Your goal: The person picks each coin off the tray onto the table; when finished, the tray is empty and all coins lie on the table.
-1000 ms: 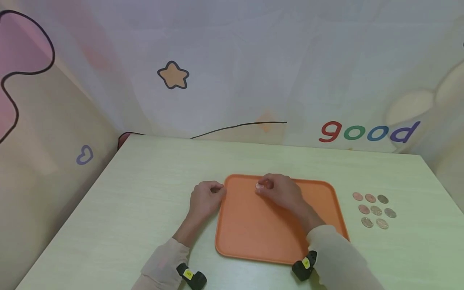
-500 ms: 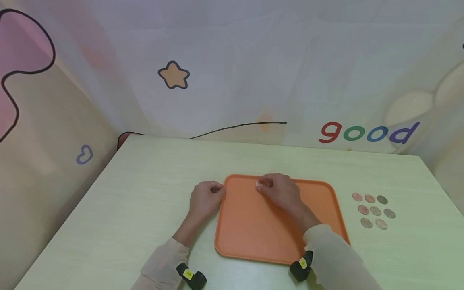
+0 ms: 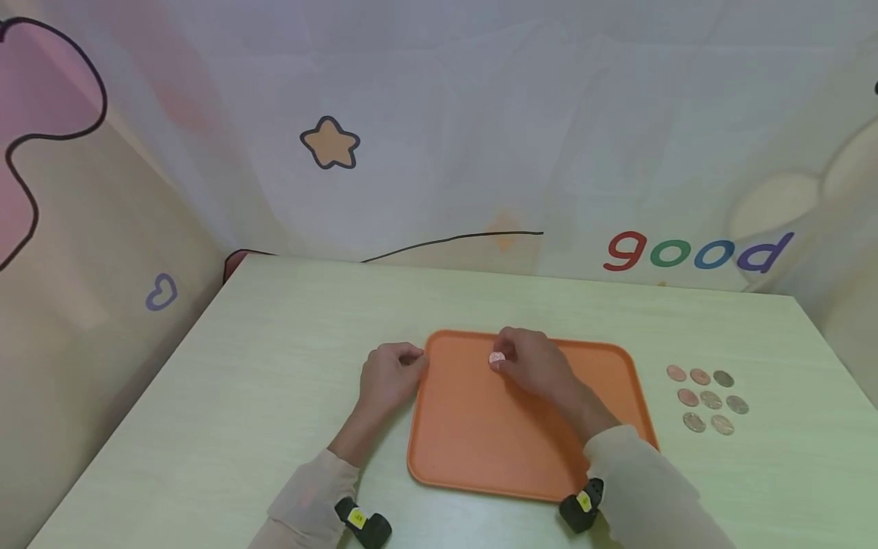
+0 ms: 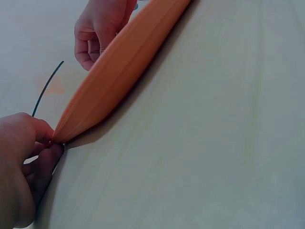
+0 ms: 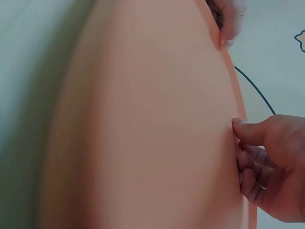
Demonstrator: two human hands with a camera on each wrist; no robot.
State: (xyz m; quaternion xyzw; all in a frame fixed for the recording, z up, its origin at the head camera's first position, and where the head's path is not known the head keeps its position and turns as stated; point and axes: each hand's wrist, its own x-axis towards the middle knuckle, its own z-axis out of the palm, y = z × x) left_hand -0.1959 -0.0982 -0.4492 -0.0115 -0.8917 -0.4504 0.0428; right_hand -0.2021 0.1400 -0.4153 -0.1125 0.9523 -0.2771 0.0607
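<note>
An orange tray lies on the table. My left hand pinches the rim at its far left corner; in the left wrist view the thumb and fingers of this hand meet at the tray's edge. Over the far part of the tray, my right hand pinches a small pale coin between thumb and fingers. Seen from the right wrist, my right hand has its fingertips close to the tray's far rim, and the coin is hidden there.
Several copper and silver coins lie in loose rows on the pale table, right of the tray. A printed cloth hangs behind the table. Each wrist wears a small black camera.
The right hand first shifts slightly left, then back to the right with the coin, whose face now shows more fully. My left hand stays at the tray's corner.
</note>
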